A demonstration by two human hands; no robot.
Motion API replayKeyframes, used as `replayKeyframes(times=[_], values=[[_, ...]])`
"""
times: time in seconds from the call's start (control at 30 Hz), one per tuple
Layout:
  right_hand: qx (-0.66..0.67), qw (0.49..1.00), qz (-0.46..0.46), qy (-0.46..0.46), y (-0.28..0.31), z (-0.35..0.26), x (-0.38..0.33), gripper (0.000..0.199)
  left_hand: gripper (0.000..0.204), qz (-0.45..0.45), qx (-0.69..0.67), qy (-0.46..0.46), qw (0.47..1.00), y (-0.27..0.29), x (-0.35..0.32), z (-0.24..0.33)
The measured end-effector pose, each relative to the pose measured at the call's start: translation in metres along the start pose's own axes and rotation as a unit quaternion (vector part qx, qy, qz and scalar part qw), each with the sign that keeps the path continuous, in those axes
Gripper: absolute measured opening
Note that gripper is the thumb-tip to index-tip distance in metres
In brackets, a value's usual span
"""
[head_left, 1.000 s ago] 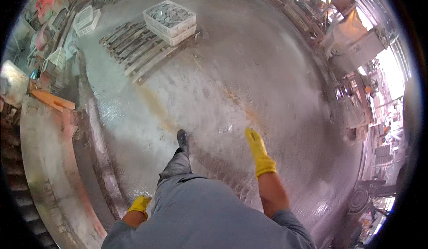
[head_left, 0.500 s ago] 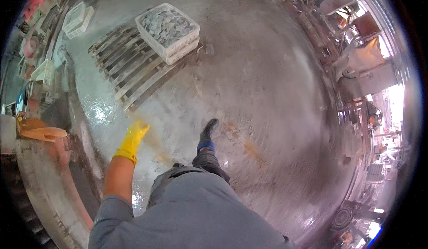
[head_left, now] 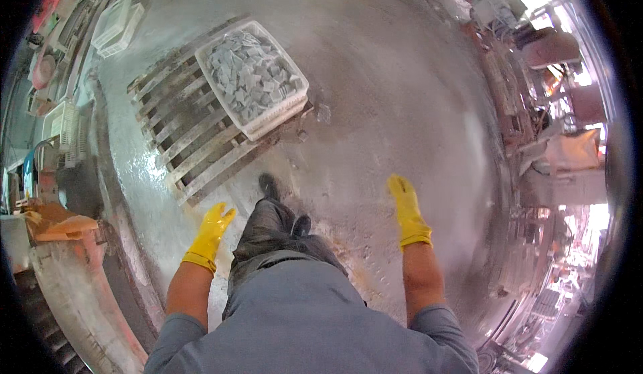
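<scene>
My left hand (head_left: pixel 211 232), in a yellow rubber glove, hangs over the wet floor with nothing in it; its thumb and fingers stand apart. My right hand (head_left: pixel 406 206), gloved the same way, is held out over the floor to the right, empty, its fingers stretched forward. Ahead of me lies a slatted wooden pallet (head_left: pixel 220 170). On its right part sits a white plastic crate (head_left: pixel 276 121), filled with many small grey flat pieces (head_left: pixel 248 72). Neither hand touches the crate or the pallet.
More white crates stand at the far left (head_left: pixel 119 27) and along the left side (head_left: pixel 61 123). An orange piece (head_left: pixel 63 223) rests on a low ledge at the left. Stacked clutter and equipment (head_left: pixel 559 150) line the right. The concrete floor (head_left: pixel 375 72) looks wet.
I have stepped closer to the pallet and the loaded crate. My right hand has come into view on the right. My left hand has shifted slightly lower in view.
</scene>
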State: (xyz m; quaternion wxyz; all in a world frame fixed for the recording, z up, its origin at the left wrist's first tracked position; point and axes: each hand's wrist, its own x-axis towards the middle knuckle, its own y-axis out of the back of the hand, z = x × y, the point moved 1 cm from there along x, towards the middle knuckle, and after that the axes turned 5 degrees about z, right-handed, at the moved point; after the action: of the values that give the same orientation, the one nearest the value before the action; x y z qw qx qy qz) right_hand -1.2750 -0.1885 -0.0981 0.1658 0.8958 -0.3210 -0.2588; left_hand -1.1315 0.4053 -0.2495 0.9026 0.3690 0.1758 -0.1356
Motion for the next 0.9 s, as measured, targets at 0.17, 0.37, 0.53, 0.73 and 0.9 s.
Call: replayKeyframes(times=[0.17, 0.37, 0.53, 0.73, 0.9], values=[[0.015, 1.0, 0.009, 0.007, -0.052, -0.085, 0.084, 0.047, 0.068, 0.044, 0.059, -0.036, 0.997, 0.021, 0.146, 0.077], [-0.158, 0.981, -0.102, -0.053, -0.132, -0.016, 0.108, 0.048, 0.068, 0.02, 0.086, -0.084, 0.993, 0.028, 0.313, 0.195], [-0.11, 0.966, -0.186, -0.145, -0.191, -0.035, 0.118, 0.043, 0.086, 0.056, 0.163, -0.181, 0.968, 0.014, 0.434, 0.228], [-0.018, 0.958, -0.231, -0.171, -0.243, -0.052, 0.195, 0.043, 0.096, 0.158, 0.34, -0.242, 0.895, -0.018, 0.561, 0.262], [-0.194, 0.955, -0.211, -0.078, -0.292, 0.068, 0.297, 0.056, 0.088, 0.2, 0.408, -0.197, 0.869, -0.062, 0.617, 0.257]])
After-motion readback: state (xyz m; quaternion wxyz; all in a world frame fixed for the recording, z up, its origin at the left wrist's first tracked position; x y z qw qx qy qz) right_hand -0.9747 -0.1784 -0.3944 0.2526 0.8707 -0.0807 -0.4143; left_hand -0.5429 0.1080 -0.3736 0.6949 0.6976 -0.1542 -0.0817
